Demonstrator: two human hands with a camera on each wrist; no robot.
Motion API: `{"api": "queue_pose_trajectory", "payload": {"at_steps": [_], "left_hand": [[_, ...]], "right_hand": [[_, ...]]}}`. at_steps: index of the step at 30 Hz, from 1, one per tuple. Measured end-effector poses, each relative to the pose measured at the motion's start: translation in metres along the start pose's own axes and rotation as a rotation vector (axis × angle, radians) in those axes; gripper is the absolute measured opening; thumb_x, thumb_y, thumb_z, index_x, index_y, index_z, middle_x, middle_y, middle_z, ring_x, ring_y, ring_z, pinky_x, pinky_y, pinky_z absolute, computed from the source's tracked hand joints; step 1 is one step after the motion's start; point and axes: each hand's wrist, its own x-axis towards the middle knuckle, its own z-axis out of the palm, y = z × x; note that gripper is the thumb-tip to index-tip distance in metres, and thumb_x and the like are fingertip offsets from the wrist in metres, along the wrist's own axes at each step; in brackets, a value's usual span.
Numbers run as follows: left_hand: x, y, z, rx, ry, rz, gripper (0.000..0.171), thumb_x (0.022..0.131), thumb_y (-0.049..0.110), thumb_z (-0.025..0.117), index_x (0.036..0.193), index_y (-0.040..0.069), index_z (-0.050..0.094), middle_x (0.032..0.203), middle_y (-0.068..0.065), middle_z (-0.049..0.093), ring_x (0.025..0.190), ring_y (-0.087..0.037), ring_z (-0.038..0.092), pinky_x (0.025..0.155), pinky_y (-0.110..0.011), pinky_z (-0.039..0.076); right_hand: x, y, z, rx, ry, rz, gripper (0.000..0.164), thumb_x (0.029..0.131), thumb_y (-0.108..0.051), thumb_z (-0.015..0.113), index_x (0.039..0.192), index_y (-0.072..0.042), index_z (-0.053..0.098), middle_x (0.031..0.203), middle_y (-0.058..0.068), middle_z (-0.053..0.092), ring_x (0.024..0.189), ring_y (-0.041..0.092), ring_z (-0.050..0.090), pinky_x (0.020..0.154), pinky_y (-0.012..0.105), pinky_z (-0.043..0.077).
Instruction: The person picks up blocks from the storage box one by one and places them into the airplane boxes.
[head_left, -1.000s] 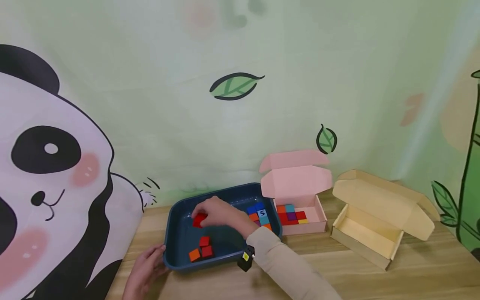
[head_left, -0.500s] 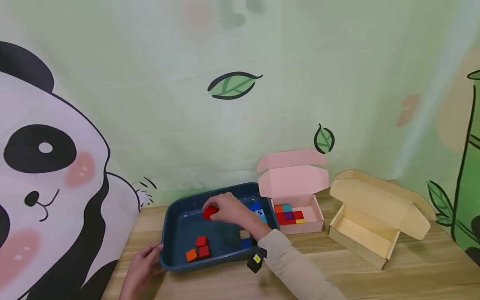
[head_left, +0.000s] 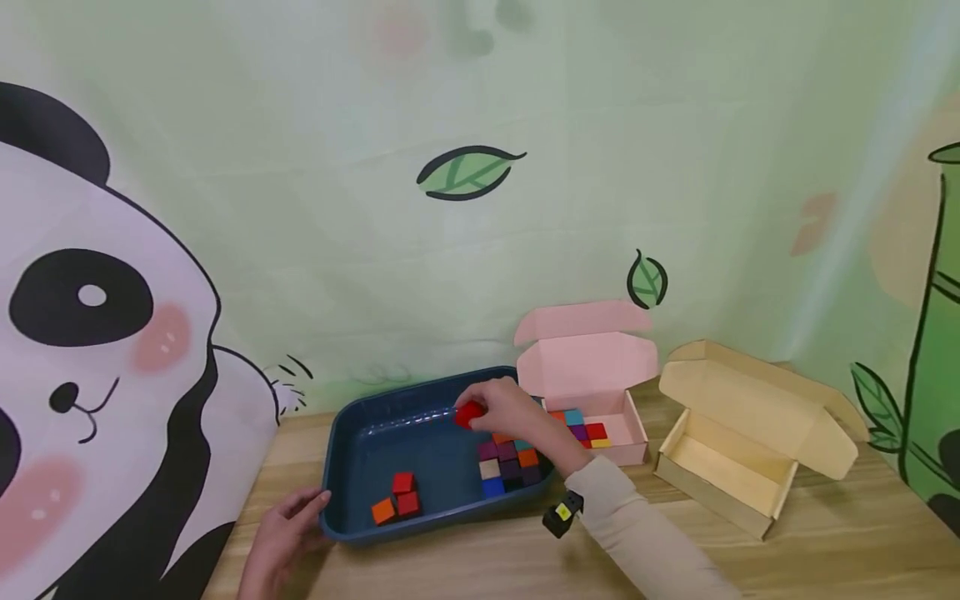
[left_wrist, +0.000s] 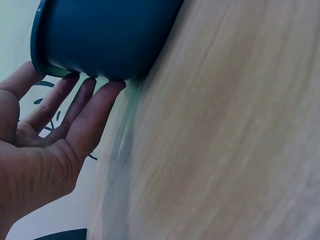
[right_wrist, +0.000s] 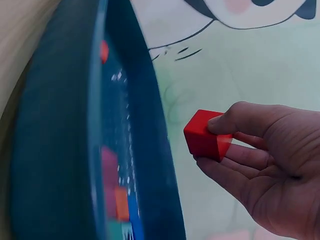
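Between thumb and fingers my right hand (head_left: 504, 407) pinches a red cube (right_wrist: 204, 134), raised over the right half of the dark blue tray (head_left: 438, 527). My left hand (left_wrist: 55, 135) touches the outside of the tray's left end with its fingertips, the fingers fairly straight. Two red cubes (head_left: 408, 503) and an orange cube (head_left: 383, 511) lie loose at the tray's near left. At its right end, several cubes in purple, blue, orange and other colours, among them a beige cube (head_left: 490, 469), sit packed together. My right hand and wrist hide part of that group.
Right of the tray stands an open pink box (head_left: 636, 429) with several coloured cubes inside, partly behind my right arm. Farther right is an open tan cardboard box (head_left: 716, 498). All stand on a wooden table (head_left: 840, 533), with a printed panda cloth (head_left: 337, 250) behind.
My right hand has lifted the red cube and carried it rightward across the tray. More of the packed cubes now show in front of it. The left hand stays at the tray's end.
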Motion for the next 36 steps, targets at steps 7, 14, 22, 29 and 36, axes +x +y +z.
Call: {"api": "queue_pose_trajectory", "payload": {"at_steps": [7,14,22,29,36], "left_hand": [[0.0,-0.005,0.0,-0.01,0.014,0.002,0.059,0.084,0.031,0.072,0.128,-0.002,0.051,0.109,-0.009,0.059,0.086,-0.019,0.063,0.072,-0.04,0.056],[-0.004,-0.004,-0.001,-0.02,0.026,-0.012,0.06,0.082,0.034,0.073,0.127,0.0,0.053,0.108,-0.007,0.059,0.086,-0.019,0.063,0.072,-0.038,0.056],[-0.001,-0.002,0.001,-0.069,0.017,-0.015,0.051,0.082,0.031,0.074,0.121,0.003,0.059,0.104,-0.004,0.063,0.084,-0.018,0.065,0.071,-0.037,0.056],[-0.002,-0.003,-0.002,-0.09,0.017,-0.01,0.036,0.081,0.031,0.075,0.11,0.011,0.065,0.1,-0.001,0.064,0.082,-0.017,0.065,0.07,-0.035,0.055],[0.002,-0.007,-0.001,-0.123,0.011,0.021,0.029,0.081,0.026,0.075,0.105,0.011,0.066,0.096,-0.002,0.065,0.077,-0.018,0.065,0.067,-0.037,0.055]], "right_hand": [[-0.022,0.03,-0.026,-0.06,-0.009,0.049,0.03,0.08,-0.008,0.072,0.108,-0.015,0.068,0.1,0.0,0.068,0.076,0.013,0.058,0.068,0.023,0.053],[-0.044,0.056,-0.059,-0.155,-0.007,0.12,0.03,0.076,-0.003,0.075,0.105,-0.011,0.071,0.098,0.002,0.068,0.082,0.016,0.057,0.074,0.027,0.054],[-0.057,0.087,-0.094,-0.337,-0.074,0.139,0.026,0.07,0.002,0.079,0.095,-0.005,0.072,0.088,0.006,0.061,0.081,0.019,0.053,0.068,0.028,0.053],[-0.049,0.101,-0.105,-0.402,-0.2,0.159,0.019,0.071,0.002,0.078,0.084,-0.008,0.068,0.077,0.002,0.063,0.072,0.018,0.052,0.062,0.026,0.05],[-0.047,0.107,-0.09,-0.46,-0.188,0.127,0.021,0.072,-0.012,0.081,0.079,-0.011,0.062,0.068,-0.003,0.057,0.068,0.014,0.05,0.059,0.025,0.045]]}}
